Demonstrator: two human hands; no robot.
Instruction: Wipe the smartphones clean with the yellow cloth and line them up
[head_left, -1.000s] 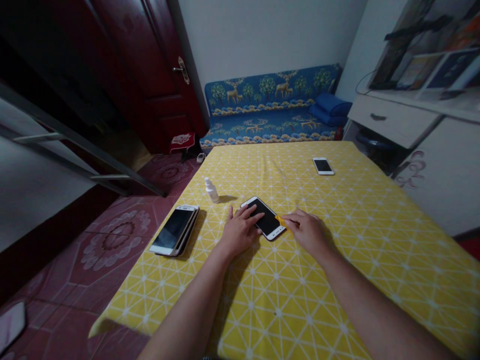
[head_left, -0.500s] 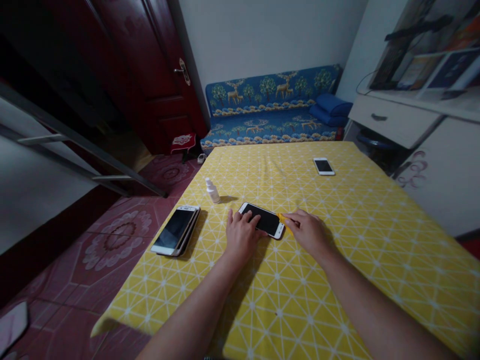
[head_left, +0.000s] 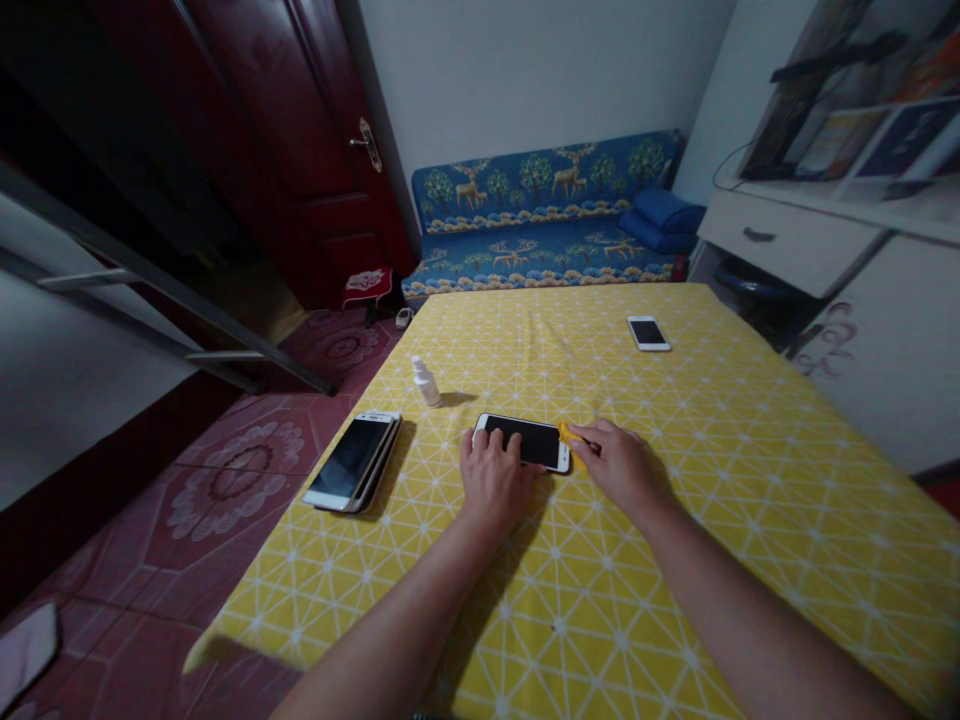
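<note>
My left hand (head_left: pixel 495 482) grips a white-framed smartphone (head_left: pixel 523 442) by its lower long edge, and its dark screen faces up. The phone lies nearly level on the yellow patterned tablecloth (head_left: pixel 675 570). My right hand (head_left: pixel 616 465) rests just right of the phone, pinching a small yellow piece (head_left: pixel 570 435) at the phone's right end. I cannot tell its material. Left of the hands lies a stack of smartphones (head_left: pixel 352 462), and a small white spray bottle (head_left: pixel 426 383) stands beyond them. Another white smartphone (head_left: pixel 649 333) lies face up far to the right.
The table's left edge drops to a patterned red tile floor (head_left: pixel 225 480). A blue deer-print sofa (head_left: pixel 536 215) stands beyond the table, with a dark red door (head_left: pixel 300 150) to its left and a white drawer unit (head_left: pixel 787 240) to its right.
The phone has turned from a diagonal to nearly level, its left end swinging toward me under my left hand. The yellow piece stays at the phone's right end in my right hand.
</note>
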